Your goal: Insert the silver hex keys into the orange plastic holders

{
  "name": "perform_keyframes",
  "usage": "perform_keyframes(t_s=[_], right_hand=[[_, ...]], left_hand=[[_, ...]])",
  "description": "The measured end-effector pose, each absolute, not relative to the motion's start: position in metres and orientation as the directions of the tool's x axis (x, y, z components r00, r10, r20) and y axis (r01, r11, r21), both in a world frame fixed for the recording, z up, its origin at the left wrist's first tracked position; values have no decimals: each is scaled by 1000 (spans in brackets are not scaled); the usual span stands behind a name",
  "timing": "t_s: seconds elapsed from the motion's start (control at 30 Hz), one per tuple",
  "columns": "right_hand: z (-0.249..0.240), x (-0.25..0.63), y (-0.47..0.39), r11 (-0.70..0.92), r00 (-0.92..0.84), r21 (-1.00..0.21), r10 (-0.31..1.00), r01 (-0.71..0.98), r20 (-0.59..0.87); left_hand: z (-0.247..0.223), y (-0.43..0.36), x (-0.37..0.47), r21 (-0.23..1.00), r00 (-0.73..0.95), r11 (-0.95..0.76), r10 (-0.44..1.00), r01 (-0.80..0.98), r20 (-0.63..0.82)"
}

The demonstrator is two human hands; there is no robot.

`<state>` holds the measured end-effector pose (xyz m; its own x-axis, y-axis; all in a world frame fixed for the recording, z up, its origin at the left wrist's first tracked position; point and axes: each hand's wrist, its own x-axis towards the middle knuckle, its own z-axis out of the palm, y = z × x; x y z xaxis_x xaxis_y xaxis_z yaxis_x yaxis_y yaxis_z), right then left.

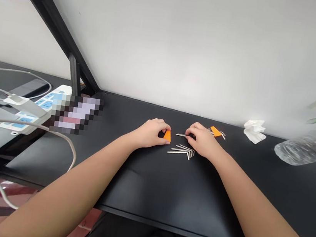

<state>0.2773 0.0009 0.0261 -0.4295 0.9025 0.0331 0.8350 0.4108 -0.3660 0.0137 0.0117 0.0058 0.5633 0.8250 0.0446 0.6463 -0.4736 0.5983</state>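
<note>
Forearms reach over the black table (165,197); my left hand (152,132) grips the orange holder (167,135), my right hand (202,139) pinches one hex key (181,135) beside it, loose keys (183,151) just below. Insertion step, I judge; next needs tip-to-slot alignment.

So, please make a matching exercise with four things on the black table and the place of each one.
Things:
1. orange holder
2. loose hex keys
3. crumpled tissue
4. plastic bottle

Places:
A. lying on its side at the far right of the table
B. in the fingers of the left hand
C. by the wall, between the bottle and the second orange holder with keys
D. on the table just in front of the right hand

Pairs: 1-B, 2-D, 3-C, 4-A
</note>
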Motion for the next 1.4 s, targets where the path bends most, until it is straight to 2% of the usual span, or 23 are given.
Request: perform_keyframes(t_s=[0.37, 0.47, 0.6, 0.73, 0.8, 0.93, 1.07, 1.13, 1.23, 1.4], right_hand=[[33, 281, -1, 364, -401, -361, 916, 859, -29], [37, 282, -3, 365, -398, -308, 916, 879, -52], [49, 284, -13, 386, -401, -206, 916, 899, -32], [59, 283, -33, 462, -507, -312, 858, 830, -78], [60, 278, -42, 532, -591, -316, 797, 785, -125], [58, 261, -54, 650, -680, -205, 718, 731, -148], [59, 250, -56, 638, -650, -124, 744, 760, -154], [61, 253, -55, 580, -602, -167, 785, 797, -146], [63, 263, -51, 485, -529, -325, 847, 812, -56], [64, 269, -47, 542, -575, -499, 812, 676, 104]], left_hand=[[9, 11, 14, 604, 564, -460, 826, 650, 22], [9, 11, 13, 600, 564, -460, 825, 654, 18], [20, 8, 9, 596, 565, -426, 823, 681, -57], [36, -1, 5, 553, 553, -399, 821, 731, -139], [39, -4, 4, 567, 558, -392, 817, 724, -147], [35, -6, 5, 609, 564, -391, 818, 690, -114], [32, -4, 5, 690, 585, -399, 810, 603, -43], [33, -5, 5, 743, 578, -391, 816, 544, 6], [37, -8, 6, 790, 543, -379, 837, 482, 70], [39, -13, 12, 845, 513, -369, 848, 388, 135]])
